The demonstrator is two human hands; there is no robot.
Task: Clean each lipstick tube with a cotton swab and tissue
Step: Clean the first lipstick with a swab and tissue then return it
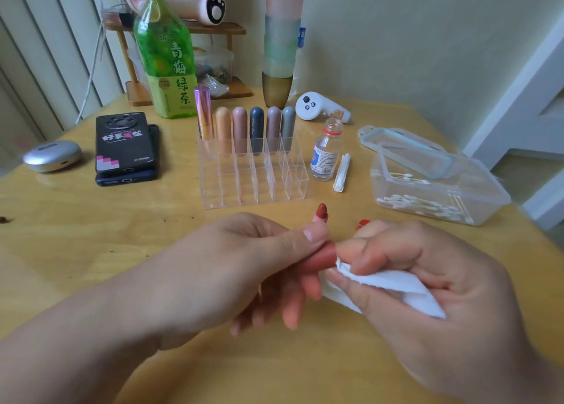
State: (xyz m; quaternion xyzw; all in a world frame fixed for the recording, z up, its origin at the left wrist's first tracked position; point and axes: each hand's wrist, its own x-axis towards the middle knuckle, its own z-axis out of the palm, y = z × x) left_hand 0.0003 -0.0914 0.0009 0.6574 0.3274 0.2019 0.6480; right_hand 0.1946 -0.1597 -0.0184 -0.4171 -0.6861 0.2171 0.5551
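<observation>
While the left hand pinches a red lipstick tube, thumb hiding its middle, the right hand clutches a tissue at its 3 o'clock.

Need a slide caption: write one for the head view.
Left hand holds red lipstick tube; right hand holds tissue against it.

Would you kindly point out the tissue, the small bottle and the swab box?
tissue point(396, 284), head view, its white fold.
small bottle point(324, 158), head view, its label.
swab box point(485, 190), head view, its clear right wall.
</observation>
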